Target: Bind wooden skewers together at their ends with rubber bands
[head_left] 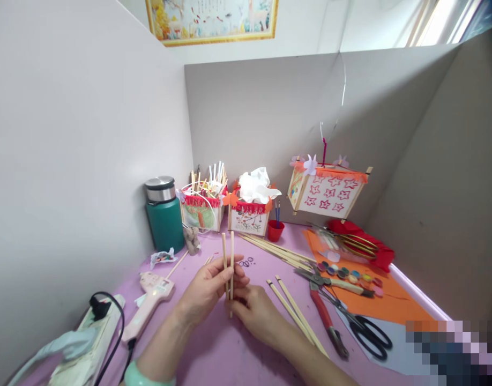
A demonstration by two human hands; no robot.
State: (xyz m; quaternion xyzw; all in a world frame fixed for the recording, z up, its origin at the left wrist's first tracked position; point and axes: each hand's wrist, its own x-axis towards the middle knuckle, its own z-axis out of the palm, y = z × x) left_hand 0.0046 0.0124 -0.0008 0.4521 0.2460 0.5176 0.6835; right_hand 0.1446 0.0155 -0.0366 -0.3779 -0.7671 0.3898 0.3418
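Two pale wooden sticks [232, 252] stand upright side by side above the purple table [214, 354]. My left hand [208, 284] pinches them around their middle, thumb in front. Lower down, the fingers of my right hand [254, 311] close on the bottom part of the same sticks. Just behind the hands lie several small dark rings [248, 262]. To the right of my right hand, two more sticks [296, 308] with dark bands near their far ends lie on the table.
Left: green flask [164, 220], pink glue gun [149, 300], power strip [85, 343]. Behind: two decorated boxes [248, 220], red cup [275, 230], a stick bundle [278, 252]. Right: hanging lantern [326, 190], pliers [326, 316], black-handled scissors [369, 335], paints [350, 274] on orange paper.
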